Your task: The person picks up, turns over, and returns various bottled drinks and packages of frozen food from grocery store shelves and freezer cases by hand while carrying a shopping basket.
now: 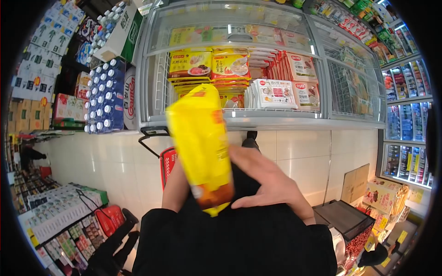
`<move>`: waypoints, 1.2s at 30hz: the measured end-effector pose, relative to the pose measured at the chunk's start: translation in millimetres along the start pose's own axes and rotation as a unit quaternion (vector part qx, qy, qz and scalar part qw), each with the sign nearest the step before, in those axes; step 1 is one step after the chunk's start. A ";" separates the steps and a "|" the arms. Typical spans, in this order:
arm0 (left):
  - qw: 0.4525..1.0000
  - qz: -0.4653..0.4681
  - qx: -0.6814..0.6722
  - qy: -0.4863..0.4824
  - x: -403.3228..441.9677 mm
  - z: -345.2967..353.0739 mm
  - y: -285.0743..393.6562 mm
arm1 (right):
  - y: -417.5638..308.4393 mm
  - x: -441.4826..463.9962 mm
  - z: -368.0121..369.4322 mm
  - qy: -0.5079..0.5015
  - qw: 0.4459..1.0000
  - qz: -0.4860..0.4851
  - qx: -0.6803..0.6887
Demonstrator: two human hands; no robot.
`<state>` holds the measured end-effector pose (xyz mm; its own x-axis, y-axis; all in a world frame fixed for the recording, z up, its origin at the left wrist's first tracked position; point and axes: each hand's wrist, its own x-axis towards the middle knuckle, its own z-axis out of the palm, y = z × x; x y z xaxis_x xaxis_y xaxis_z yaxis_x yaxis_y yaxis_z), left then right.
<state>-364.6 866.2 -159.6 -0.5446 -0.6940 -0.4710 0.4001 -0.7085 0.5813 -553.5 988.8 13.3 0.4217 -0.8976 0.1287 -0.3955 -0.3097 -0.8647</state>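
A yellow bag of frozen dumplings (200, 142), blurred by motion, is held up in front of my body, its top end toward the freezer. My left forearm (175, 191) runs up behind it. The left hand itself is hidden by the bag and appears to support it from behind. At the bag's right edge is my right hand (267, 179), fingers stretched out and thumb apart. Whether its fingertips touch the bag I cannot tell. Similar yellow bags (192, 63) lie stacked in the freezer (230, 120) beyond.
Below the freezer's front edge, a red shopping basket (168, 161) with a black handle stands partly behind the bag. White packs (276, 94) fill the freezer's right part. Bottled drinks (105, 96) stand at left. A dark-topped bin (345, 221) is at lower right. A person's legs (113, 244) show at lower left.
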 end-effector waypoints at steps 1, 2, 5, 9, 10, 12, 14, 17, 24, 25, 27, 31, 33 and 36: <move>1.000 0.007 0.005 -0.001 -32.6 -12.2 -12.4 | -0.2 5.5 4.3 -0.017 0.999 -0.028 -0.001; 1.000 0.015 0.011 0.000 -41.0 -24.5 -6.9 | 1.0 9.3 10.6 -0.013 0.999 -0.029 0.001; 0.999 0.037 0.030 0.010 5.3 -25.4 19.8 | 9.5 13.9 25.3 -0.056 0.997 -0.041 -0.040; 0.997 0.062 0.050 0.021 -15.8 -41.7 8.8 | 14.6 6.7 28.6 -0.078 0.996 -0.029 -0.018; 0.996 0.071 0.053 0.024 -14.7 -40.2 3.8 | 14.0 6.4 27.5 -0.087 0.996 -0.009 0.008; 0.993 0.095 0.057 0.030 -16.9 -45.8 3.5 | 14.8 5.0 26.4 -0.099 0.995 0.004 0.033; 0.989 0.132 0.063 0.035 -34.3 -45.0 -11.8 | 18.9 3.5 22.1 -0.063 0.994 0.051 0.073; 0.979 0.186 0.066 0.048 32.8 -41.3 39.2 | 24.3 -0.6 7.3 -0.045 0.985 0.112 0.123; 0.959 0.233 0.098 0.125 42.7 -38.1 43.4 | 73.5 -15.0 33.9 0.163 0.951 0.174 0.197; 0.964 0.190 0.110 0.149 46.7 -40.6 38.5 | 74.8 -11.9 32.9 0.214 0.924 0.186 0.256; 0.966 0.125 0.168 0.153 52.1 -39.8 38.2 | 87.6 -5.6 27.8 0.292 0.887 0.214 0.287; 0.961 0.020 0.236 0.145 69.1 -48.4 36.1 | 138.6 1.9 14.2 0.345 0.755 0.317 0.459; 0.968 -0.100 0.161 0.163 74.3 -45.5 47.5 | 164.4 3.4 9.7 0.342 0.731 0.328 0.491; 0.795 0.022 0.465 0.388 104.9 -110.8 35.6 | 207.6 9.7 4.2 0.340 0.704 0.340 0.523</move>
<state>-325.7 754.0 -261.8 0.2179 -0.8417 -0.4940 -0.5094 -0.5298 0.6781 -628.1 917.2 -167.0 -0.2028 -0.7801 -0.5919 0.6500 0.3449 -0.6772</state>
